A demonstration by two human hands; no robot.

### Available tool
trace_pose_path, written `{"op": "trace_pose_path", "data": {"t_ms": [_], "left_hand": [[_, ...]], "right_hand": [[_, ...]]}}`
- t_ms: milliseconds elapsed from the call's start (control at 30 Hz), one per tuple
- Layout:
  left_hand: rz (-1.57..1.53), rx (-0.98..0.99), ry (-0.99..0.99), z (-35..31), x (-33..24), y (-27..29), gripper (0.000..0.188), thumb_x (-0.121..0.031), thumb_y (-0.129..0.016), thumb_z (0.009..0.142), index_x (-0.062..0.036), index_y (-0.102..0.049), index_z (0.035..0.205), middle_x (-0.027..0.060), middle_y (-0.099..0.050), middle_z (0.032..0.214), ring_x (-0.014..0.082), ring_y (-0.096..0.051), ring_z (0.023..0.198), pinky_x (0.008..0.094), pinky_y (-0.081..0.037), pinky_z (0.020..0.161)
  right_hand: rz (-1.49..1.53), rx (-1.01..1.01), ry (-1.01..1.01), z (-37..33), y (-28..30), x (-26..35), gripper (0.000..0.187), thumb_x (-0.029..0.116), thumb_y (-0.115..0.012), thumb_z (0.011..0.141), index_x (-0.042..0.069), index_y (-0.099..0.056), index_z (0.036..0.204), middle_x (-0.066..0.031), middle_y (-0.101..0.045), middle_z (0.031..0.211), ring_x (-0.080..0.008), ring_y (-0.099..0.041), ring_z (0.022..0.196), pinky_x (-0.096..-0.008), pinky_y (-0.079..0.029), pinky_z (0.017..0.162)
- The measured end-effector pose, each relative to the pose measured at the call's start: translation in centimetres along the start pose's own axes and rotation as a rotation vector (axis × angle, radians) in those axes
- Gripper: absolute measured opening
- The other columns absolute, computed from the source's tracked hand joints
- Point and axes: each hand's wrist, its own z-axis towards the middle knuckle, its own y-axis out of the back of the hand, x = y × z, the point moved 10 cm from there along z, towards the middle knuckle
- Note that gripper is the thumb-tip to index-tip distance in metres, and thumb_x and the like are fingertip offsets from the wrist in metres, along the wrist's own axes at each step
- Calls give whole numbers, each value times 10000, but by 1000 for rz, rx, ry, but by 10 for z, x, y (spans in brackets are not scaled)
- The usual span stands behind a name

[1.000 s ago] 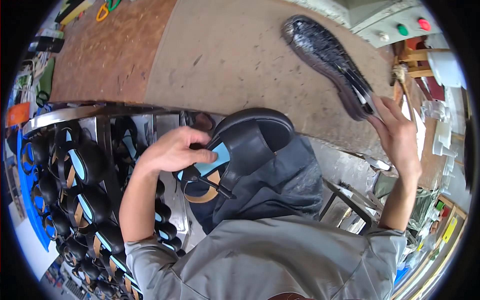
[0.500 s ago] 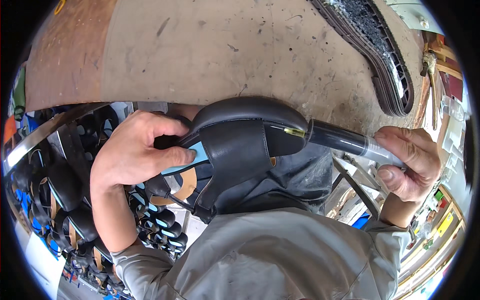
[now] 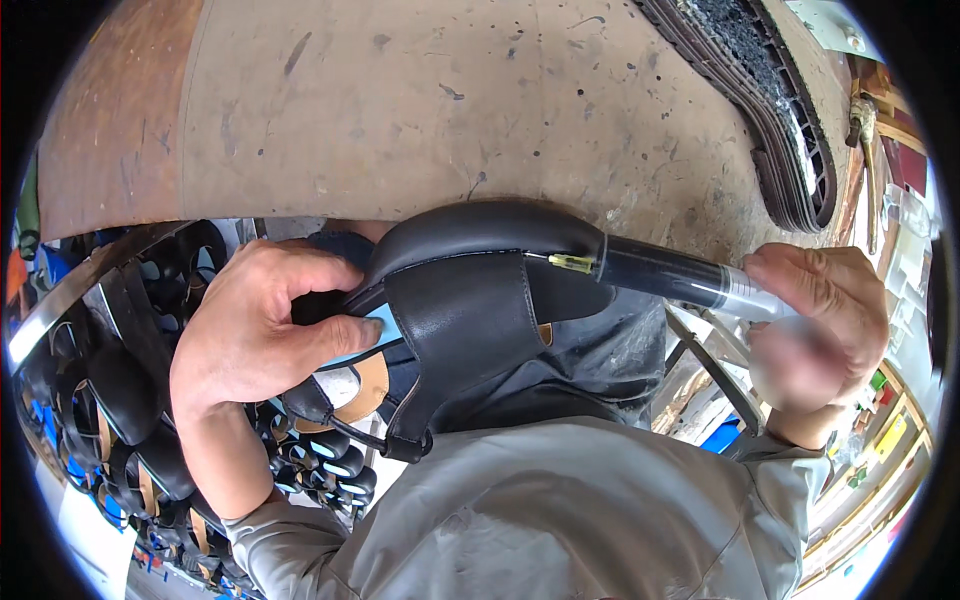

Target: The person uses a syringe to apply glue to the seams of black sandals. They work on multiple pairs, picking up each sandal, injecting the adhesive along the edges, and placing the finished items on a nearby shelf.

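Observation:
A black sandal (image 3: pixel 460 310) lies on its side against the bench edge, its wide strap facing me and its thick sole up along the bench. My left hand (image 3: pixel 262 325) grips its left end, thumb on the light blue insole. A syringe (image 3: pixel 670 275) filled with dark fluid is in my right hand (image 3: pixel 825 315), with fingers closed round its clear rear part. Its yellow-based needle (image 3: pixel 568 263) points left, the tip at the seam where strap meets sole. A buckle strap (image 3: pixel 400 445) hangs from the sandal toward my lap.
On the bench (image 3: pixel 400 110), a dark grooved shoe sole (image 3: pixel 785 150) lies at the far right. A hammer (image 3: pixel 862 125) hangs beyond the bench's right side. Several black sandals (image 3: pixel 130 390) fill a metal rack at my left. Wooden shelving (image 3: pixel 880 465) stands at the right.
The syringe has shifted a little left, and its needle now reaches the strap's seam. The sandal has turned slightly, its left end lower, and moved a bit left with my left hand.

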Motion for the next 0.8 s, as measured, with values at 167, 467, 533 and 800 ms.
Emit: {"op": "trace_pose_path", "data": {"t_ms": [167, 467, 533, 800], "left_hand": [[38, -12, -72, 0, -8, 1, 218, -116, -729, 660, 14, -657, 819, 164, -626, 718, 261, -621, 642, 325, -465, 608], [23, -17, -83, -1, -3, -2, 260, -131, -759, 640, 25, -651, 817, 172, -624, 718, 290, -618, 646, 335, -461, 605], [35, -23, -91, -1, -3, -2, 263, -136, -764, 641, 26, -649, 814, 169, -622, 713, 284, -617, 641, 332, -459, 597], [-37, -61, -104, -5, 7, -9, 272, -129, -772, 645, 35, -631, 811, 144, -612, 704, 246, -607, 627, 310, -454, 594]], "right_hand": [[-269, 13, 7, 5, 6, 24, 319, 247, -733, 693, -35, -685, 833, -155, -657, 675, -174, -583, 470, -253, -397, 446], [-391, 80, -175, -12, 9, 23, 306, 256, -668, 719, -10, -684, 869, -128, -680, 777, -215, -578, 628, -330, -429, 661], [-393, 89, -184, -13, 9, 23, 305, 252, -663, 723, -12, -684, 873, -127, -680, 771, -215, -581, 630, -330, -429, 660], [-371, 84, -165, -20, 10, 23, 290, 226, -644, 742, -28, -672, 879, -142, -676, 756, -217, -598, 615, -327, -427, 645]]}}
